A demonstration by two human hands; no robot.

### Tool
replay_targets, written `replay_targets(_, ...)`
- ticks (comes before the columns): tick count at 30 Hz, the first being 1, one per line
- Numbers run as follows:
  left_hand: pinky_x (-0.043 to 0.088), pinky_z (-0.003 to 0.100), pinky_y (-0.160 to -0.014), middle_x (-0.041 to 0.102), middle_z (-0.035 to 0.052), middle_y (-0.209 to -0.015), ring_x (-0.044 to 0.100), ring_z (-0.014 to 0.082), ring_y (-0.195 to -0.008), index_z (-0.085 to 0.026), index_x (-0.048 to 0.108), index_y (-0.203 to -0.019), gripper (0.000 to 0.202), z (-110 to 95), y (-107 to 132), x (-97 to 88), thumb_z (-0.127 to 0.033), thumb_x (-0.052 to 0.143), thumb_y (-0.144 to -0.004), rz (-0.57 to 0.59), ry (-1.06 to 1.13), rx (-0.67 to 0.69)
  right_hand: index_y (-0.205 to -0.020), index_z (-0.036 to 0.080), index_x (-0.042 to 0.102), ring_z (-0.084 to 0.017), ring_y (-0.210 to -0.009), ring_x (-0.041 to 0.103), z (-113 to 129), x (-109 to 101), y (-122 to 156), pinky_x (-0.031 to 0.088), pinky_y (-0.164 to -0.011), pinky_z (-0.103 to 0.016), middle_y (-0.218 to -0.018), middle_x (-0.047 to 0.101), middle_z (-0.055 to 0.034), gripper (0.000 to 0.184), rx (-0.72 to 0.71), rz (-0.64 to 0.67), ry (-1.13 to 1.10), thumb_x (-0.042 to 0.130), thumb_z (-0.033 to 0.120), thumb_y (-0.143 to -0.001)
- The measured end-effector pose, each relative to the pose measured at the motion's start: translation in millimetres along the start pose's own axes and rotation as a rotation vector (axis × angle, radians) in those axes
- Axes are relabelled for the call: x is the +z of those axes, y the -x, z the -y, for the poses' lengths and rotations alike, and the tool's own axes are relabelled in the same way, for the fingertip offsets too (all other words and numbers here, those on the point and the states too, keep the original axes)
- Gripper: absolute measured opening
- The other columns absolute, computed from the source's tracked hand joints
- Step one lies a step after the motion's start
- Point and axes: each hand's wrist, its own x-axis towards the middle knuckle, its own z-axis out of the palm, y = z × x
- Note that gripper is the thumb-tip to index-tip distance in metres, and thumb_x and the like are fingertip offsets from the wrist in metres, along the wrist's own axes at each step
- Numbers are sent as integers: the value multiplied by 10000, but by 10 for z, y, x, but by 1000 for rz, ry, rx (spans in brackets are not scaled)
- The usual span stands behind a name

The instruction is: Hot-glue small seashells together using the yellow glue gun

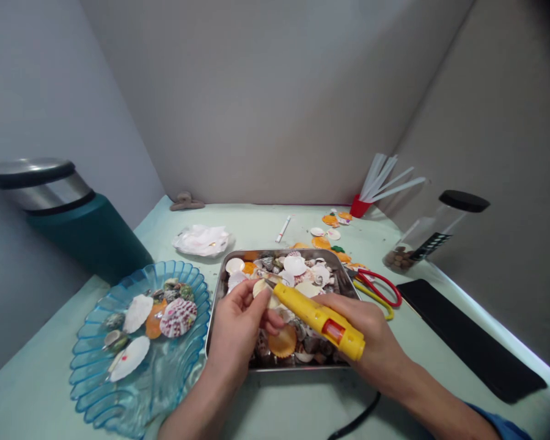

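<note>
Between the thumb and fingers of my left hand (241, 321) is a small pale seashell (259, 287), held above the tray. My right hand (364, 330) is wrapped round a yellow hot glue gun (316, 318) with a red part in its side. Its thin tip points left and meets or nearly meets the shell; I cannot tell which. Below both hands is a metal tray (302, 369) full of mixed shells, with an orange scallop shell (283, 342) near its front.
At left are a blue scalloped plate (89, 342) with shells and a teal bottle (91, 238). Behind the tray lie a white packet (202, 239) and marker (283, 229). Scissors (382, 287), a red cup (360, 206) of white sticks, a jar (421, 238) and a black slab (472, 339) occupy the right.
</note>
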Motion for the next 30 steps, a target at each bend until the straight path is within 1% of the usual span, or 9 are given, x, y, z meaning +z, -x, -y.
replay_targets(6,422,175,-425,636,17,-467,542,106,-392,-118,572,-894,308,-15,8,12,-351,659,-713,-15,11,-3,-939,195,604,-151,-694,618,-31,5,20,437,-613,-228,-818,672,-20,121,-11,-27,33,507,245,-884)
replay_targets(10,425,177,-425,636,15,-466,552,113,-396,-118,588,-910,348,-6,4,20,-365,682,-683,-15,27,-8,-940,196,609,-159,-706,628,-21,-2,33,447,-620,-232,-831,681,-27,123,-8,8,23,520,259,-883)
replay_targets(17,424,179,-430,643,18,-476,545,108,-394,-112,572,-930,319,-3,-3,16,-342,651,-724,-4,19,-4,-942,200,617,-160,-706,629,-23,9,16,453,-620,-236,-830,683,-26,137,10,-8,32,519,278,-887)
replay_targets(21,423,182,-437,644,18,-481,549,109,-401,-119,564,-898,313,5,-6,7,-357,658,-717,-12,12,1,-935,195,615,-148,-690,624,-22,8,22,446,-608,-230,-811,676,-17,124,16,3,35,523,261,-885)
replay_targets(26,421,178,-436,645,18,-478,548,106,-393,-110,556,-945,334,6,-8,0,-344,647,-725,-29,2,-2,-920,192,618,-151,-669,616,-14,5,18,440,-595,-234,-790,672,-19,127,26,1,53,521,266,-884)
replay_targets(30,425,182,-435,640,10,-481,561,112,-396,-116,560,-942,341,4,-15,-1,-353,653,-716,-32,24,-7,-929,193,618,-156,-669,621,-12,4,14,445,-593,-236,-794,678,-25,142,19,-3,52,513,279,-888)
